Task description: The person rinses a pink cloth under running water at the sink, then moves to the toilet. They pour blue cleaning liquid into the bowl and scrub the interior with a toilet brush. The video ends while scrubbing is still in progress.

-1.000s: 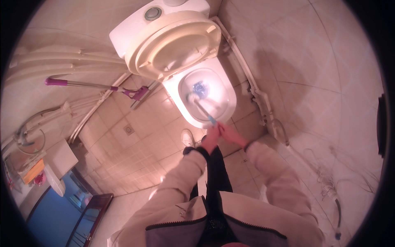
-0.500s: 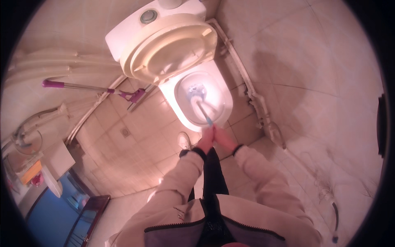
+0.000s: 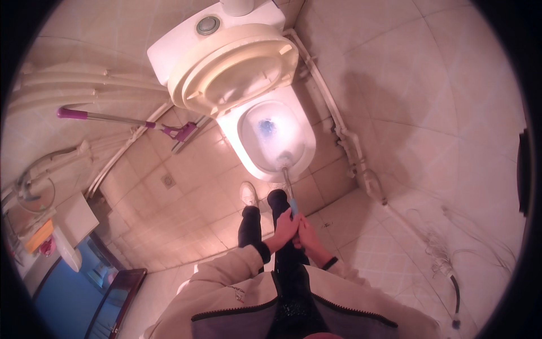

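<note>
Since a moment ago you've pulled the toilet brush point(image 3: 287, 179) back from the middle of the toilet bowl point(image 3: 276, 135) to its near rim, where its head now rests. Your left hand point(image 3: 286, 226) and right hand point(image 3: 305, 231) meet on the blue grip, fingers curled tight around it.

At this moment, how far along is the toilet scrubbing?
Done: the lid is up, and blue cleaner sits in the bowl water. In hand: the left hand and right hand both grip the brush handle, its head at the bowl's near rim. Left: no flush shows, since the blue is still there; the squeegee lies unused on the floor.
</note>
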Motion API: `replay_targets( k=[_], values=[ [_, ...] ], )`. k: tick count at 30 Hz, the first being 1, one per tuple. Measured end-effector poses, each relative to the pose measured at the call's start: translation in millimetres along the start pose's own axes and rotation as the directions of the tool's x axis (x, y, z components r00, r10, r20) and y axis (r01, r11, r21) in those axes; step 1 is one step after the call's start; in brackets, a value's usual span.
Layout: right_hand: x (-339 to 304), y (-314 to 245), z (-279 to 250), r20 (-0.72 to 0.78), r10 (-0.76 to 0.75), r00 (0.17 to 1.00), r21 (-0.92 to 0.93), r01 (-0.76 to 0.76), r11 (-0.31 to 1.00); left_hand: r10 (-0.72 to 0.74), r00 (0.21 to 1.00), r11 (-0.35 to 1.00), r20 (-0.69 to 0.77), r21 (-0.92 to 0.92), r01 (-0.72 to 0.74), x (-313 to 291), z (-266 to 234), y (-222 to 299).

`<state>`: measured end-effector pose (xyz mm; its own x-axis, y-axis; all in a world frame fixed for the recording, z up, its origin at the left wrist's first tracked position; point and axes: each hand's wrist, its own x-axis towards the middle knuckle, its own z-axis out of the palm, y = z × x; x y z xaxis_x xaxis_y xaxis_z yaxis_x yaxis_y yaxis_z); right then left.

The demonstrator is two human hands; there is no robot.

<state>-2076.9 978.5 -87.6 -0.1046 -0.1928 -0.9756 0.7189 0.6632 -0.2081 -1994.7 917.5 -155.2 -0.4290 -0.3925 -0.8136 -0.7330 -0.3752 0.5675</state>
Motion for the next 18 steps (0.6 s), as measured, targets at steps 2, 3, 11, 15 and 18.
replay_targets(
  k=[2, 3, 11, 15, 18],
  values=[
    [-0.2, -1.2, 7.8, -0.009, 0.013, 1.0, 0.093, -0.012, 0.996, 0.115, 0.993, 0.993, -0.014, -0.037, -0.115, 4.3, -8.3, 2.4],
    [17.1, -9.1, 15.2, -0.007, -0.027, 1.0, 0.097, 0.027, 0.995, 0.179, 0.983, 0.984, -0.026, 0.001, -0.179, 23.1, -16.5, 5.4],
    [219.0, -103.7, 72.8, 0.169, -0.205, 0.964, 0.265, 0.156, 0.952, 0.009, 0.985, 0.975, -0.17, -0.217, -0.046, 216.8, -89.7, 23.6],
    [186.0, -89.9, 56.2, 0.116, -0.226, 0.967, 0.332, 0.177, 0.927, 0.003, 0.995, 0.984, -0.095, -0.176, -0.02, 196.0, -68.4, 22.4],
    [110.5, -55.0, 39.8, -0.119, -0.17, 0.978, 0.375, 0.203, 0.904, 0.145, 0.988, 0.988, -0.048, 0.065, -0.141, 124.9, -33.7, 23.8]
  ],
)
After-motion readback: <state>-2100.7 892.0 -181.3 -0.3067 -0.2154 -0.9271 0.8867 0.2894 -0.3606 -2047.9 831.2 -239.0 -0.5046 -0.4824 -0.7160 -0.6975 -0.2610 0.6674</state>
